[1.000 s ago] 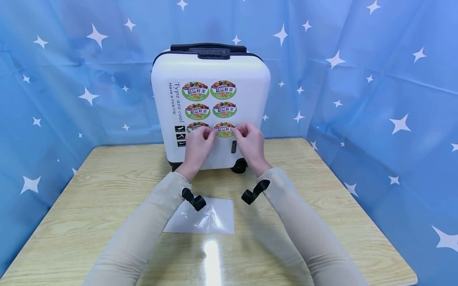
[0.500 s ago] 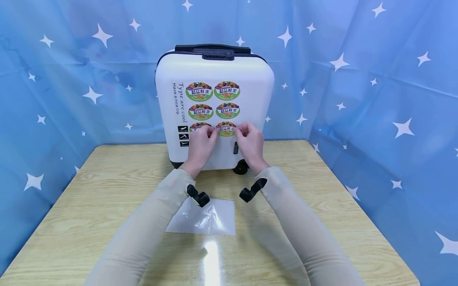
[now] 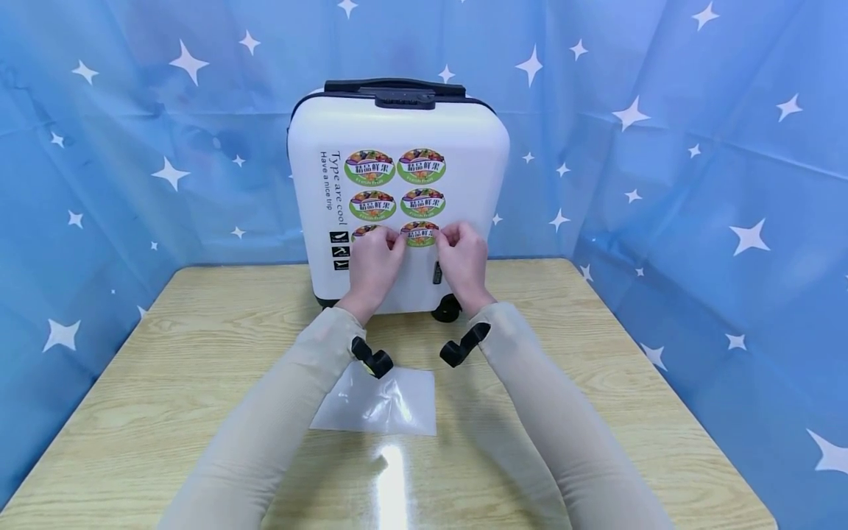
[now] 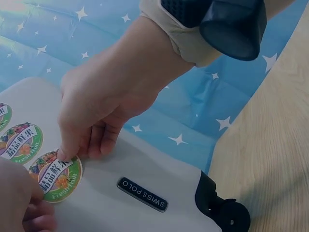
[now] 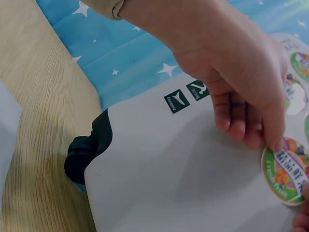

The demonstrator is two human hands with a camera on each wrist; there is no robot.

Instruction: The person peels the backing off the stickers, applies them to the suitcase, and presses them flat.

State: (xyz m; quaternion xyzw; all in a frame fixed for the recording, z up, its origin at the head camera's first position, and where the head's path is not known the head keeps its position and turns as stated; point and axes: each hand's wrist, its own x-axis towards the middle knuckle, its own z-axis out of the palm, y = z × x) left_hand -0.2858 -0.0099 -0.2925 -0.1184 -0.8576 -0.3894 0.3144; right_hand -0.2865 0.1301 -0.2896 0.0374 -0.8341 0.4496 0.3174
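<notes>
Side by side at the front of a white suitcase (image 3: 464,162), both hands pinch one oval fruit sticker (image 3: 419,234) by opposite edges. My left hand (image 3: 374,265) has the left edge between thumb and fingers and partly covers another sticker (image 3: 363,230) behind it. At the other edge, my right hand (image 3: 464,265) grips with its thumb on the printed side, as the left wrist view shows. The held sticker lies close to the case, just under the second row; whether it touches all over I cannot tell. Several matching stickers (image 3: 373,205) sit above it in two columns.
The suitcase stands upright on a wooden table (image 3: 583,353), before a blue star-patterned curtain (image 3: 596,66). A glossy white sheet (image 3: 397,405) lies in front of it. A dark nameplate (image 4: 142,194) and black wheel (image 3: 447,308) are low on the right.
Both hands have shifted the pinched sticker slightly up the suitcase, closer to the row above. The head view has also moved a little, so the suitcase appears further right.
</notes>
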